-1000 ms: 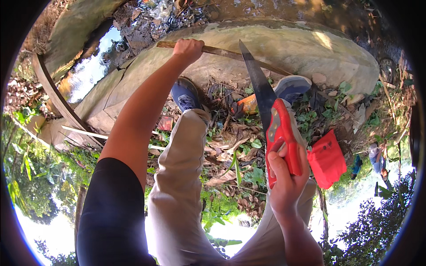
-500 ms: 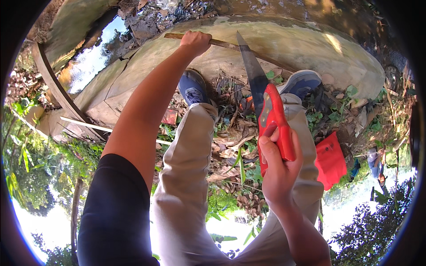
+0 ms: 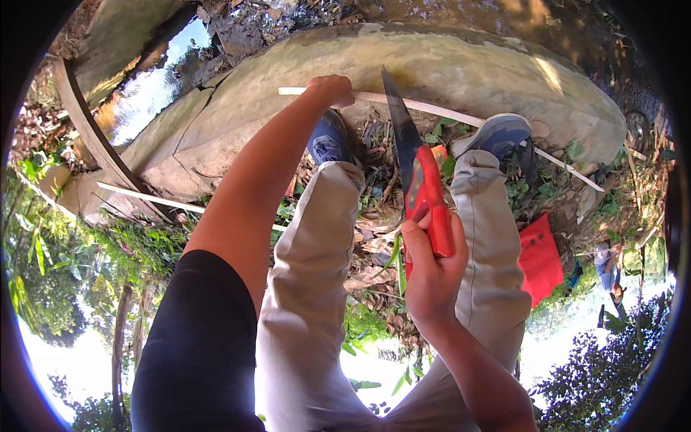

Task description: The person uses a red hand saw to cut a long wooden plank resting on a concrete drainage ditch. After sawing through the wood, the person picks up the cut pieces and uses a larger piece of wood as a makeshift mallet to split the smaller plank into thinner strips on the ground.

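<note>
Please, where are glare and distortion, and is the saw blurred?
Head view: the background burns white between the trouser legs; head view: a sunlit patch brightens the concrete ledge; head view: the wooden plank curves, perhaps from fisheye; head view: the handsaw looks fairly sharp.

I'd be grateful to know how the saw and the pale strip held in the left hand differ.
The saw has a dark, tapering blade and red handle; the strip is pale and slender. The saw points toward the picture's top; the strip runs mostly across. Both are hand-held.
</note>
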Demonstrator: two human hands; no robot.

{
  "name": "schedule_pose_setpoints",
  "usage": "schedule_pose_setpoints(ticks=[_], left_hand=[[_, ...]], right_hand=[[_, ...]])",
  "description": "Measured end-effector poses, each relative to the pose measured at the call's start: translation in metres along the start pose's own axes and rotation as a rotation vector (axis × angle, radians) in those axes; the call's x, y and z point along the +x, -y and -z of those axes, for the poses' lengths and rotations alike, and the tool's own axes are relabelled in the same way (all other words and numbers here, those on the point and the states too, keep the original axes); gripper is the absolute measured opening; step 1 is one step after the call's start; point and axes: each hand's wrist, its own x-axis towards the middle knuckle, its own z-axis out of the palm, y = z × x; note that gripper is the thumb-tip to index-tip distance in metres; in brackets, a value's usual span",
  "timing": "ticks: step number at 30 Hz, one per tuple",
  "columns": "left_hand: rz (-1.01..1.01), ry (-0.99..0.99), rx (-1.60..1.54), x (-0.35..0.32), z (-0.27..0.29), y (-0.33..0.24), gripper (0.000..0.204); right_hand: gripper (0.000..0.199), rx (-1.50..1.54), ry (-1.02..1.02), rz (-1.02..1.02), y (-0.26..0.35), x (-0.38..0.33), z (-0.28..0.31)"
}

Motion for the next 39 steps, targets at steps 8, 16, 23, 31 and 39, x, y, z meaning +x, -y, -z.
schedule_pose_setpoints(ticks=[8, 16, 23, 31, 39], left_hand=[[-0.108, 0.101, -0.024, -0.012, 0.01, 0.003, 0.041], [-0.141, 0.087, -0.015, -0.001, 0.002, 0.009, 0.04], [-0.155, 0.077, -0.035, 0.006, -0.006, 0.013, 0.04], [-0.147, 0.085, -0.049, 0.004, -0.006, 0.011, 0.038], [-0.128, 0.024, -0.015, -0.007, -0.01, 0.01, 0.035]], right_hand=[[0.013, -0.04, -0.014, -0.011, 0.02, -0.007, -0.002], [0.014, -0.068, 0.0, -0.028, 0.026, -0.02, 0.004], [0.015, -0.077, -0.036, -0.009, 0.035, -0.028, 0.001], [0.015, -0.133, 0.042, -0.048, 0.041, -0.031, 0.005], [0.015, -0.302, 0.07, 0.122, 0.056, -0.029, -0.035]])
